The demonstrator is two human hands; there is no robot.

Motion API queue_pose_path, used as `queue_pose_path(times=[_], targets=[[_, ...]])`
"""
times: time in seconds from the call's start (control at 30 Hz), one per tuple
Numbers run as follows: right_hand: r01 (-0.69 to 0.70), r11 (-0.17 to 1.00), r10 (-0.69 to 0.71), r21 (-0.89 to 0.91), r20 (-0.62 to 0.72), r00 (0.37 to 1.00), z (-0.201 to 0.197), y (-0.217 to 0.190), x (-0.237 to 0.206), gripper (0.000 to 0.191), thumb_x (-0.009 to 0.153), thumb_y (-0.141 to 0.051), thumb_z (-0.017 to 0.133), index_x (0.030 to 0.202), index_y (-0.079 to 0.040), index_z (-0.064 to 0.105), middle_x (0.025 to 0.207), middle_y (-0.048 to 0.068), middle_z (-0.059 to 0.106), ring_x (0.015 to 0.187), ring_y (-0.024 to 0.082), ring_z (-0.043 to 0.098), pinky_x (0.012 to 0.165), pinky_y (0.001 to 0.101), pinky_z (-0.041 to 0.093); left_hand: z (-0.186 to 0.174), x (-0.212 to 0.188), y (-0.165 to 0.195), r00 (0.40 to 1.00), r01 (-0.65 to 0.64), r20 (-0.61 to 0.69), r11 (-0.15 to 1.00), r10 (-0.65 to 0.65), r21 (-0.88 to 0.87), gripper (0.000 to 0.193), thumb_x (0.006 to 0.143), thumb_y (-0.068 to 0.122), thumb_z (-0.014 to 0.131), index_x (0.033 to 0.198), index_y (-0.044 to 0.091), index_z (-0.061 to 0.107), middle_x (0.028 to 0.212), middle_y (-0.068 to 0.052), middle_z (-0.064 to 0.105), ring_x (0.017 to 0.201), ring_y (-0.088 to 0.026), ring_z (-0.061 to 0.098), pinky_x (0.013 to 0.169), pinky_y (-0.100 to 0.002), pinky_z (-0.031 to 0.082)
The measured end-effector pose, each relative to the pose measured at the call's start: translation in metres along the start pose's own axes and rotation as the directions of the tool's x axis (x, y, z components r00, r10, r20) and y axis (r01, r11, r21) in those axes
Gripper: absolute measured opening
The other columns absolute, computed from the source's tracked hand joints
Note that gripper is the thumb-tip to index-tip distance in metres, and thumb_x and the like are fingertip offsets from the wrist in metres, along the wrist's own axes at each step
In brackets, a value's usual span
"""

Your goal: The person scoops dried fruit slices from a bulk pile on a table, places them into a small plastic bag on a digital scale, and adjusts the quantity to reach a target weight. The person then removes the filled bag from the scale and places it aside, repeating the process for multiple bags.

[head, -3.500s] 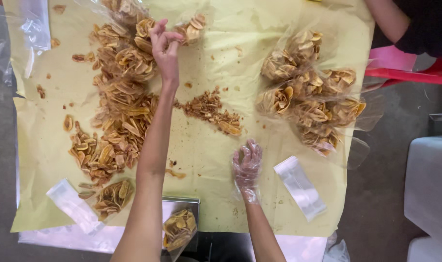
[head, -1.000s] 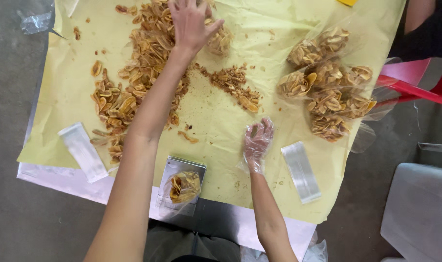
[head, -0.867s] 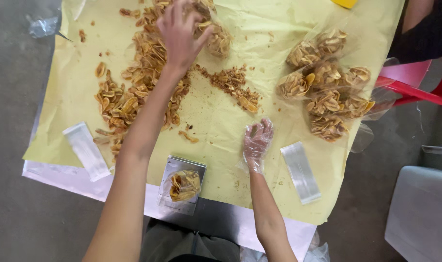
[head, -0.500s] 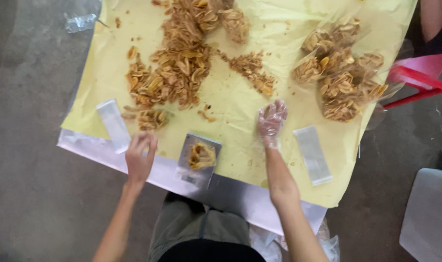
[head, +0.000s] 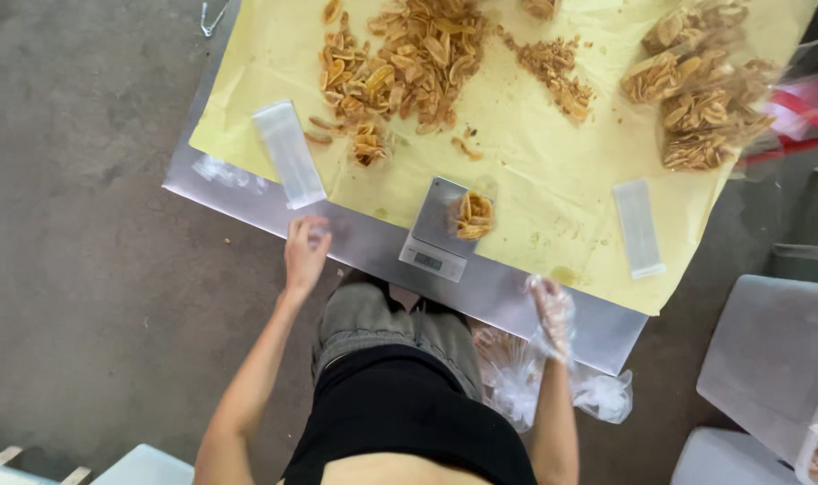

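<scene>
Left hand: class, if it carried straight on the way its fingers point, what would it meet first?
Probably the stack of clear plastic bags lying on the yellow paper. The left hand rests at the metal table edge, fingers pointing up at it; height is unclear.

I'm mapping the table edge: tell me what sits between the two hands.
In the head view, between the left hand and the gloved right hand, the small scale sits on the metal table edge, chips piled on it.

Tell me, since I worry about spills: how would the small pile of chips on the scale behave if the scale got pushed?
The chips lie loose and uncontained on the scale, so they would probably slide or scatter. They look thin and curled, likely light and brittle. The scale sits low and flat, so it should slide rather than tip.
</scene>
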State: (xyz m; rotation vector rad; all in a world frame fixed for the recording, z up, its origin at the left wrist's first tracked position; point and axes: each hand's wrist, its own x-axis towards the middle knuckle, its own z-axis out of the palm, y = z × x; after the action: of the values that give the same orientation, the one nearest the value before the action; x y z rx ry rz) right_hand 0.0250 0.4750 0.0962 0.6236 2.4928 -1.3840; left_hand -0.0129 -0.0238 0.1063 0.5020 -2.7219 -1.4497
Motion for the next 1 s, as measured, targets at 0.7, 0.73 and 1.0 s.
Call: queue_pose_path(times=[0.7,0.73,1.0], targets=[[-0.203,0.973,0.232,0.113,-0.425,0.875,0.198,-0.072,-0.161,0.025,0.093,-0.024,0.075,0.107,-0.004,0.074,0.09,0.007,0.076,0.08,0.014,0.07,0.073,0.0303,0.055,-0.025,0.107,0.008,0.843,-0.009,0.503,0.94,0.19,-0.34,0.014,0.099,0.005,0.061,0.103,0.004,0.074,0.096,-0.005,0.074,0.089,-0.013,0.07,0.08,-0.027,0.056],[-0.206,0.978,0.205,0.046,-0.436,0.876,0.197,-0.079,-0.162,0.024,0.093,-0.024,0.074,0.107,-0.004,0.074,0.09,0.007,0.075,0.08,0.014,0.07,0.073,0.0307,0.055,-0.029,0.107,-0.002,0.813,0.014,0.553,0.943,0.182,-0.332,0.015,0.099,0.004,0.061,0.104,0.004,0.075,0.094,-0.005,0.075,0.089,-0.013,0.07,0.082,-0.027,0.056],[0.003,0.934,-0.201,-0.357,-0.521,0.829,0.129,-0.186,-0.107,0.012,0.099,-0.019,0.074,0.108,-0.01,0.074,0.094,0.005,0.075,0.084,0.014,0.071,0.073,0.0307,0.059,-0.066,0.115,-0.052,0.762,-0.021,0.631,0.98,0.144,-0.197,0.016,0.097,0.009,0.063,0.108,0.005,0.075,0.096,-0.006,0.077,0.09,-0.013,0.072,0.082,-0.028,0.055]])
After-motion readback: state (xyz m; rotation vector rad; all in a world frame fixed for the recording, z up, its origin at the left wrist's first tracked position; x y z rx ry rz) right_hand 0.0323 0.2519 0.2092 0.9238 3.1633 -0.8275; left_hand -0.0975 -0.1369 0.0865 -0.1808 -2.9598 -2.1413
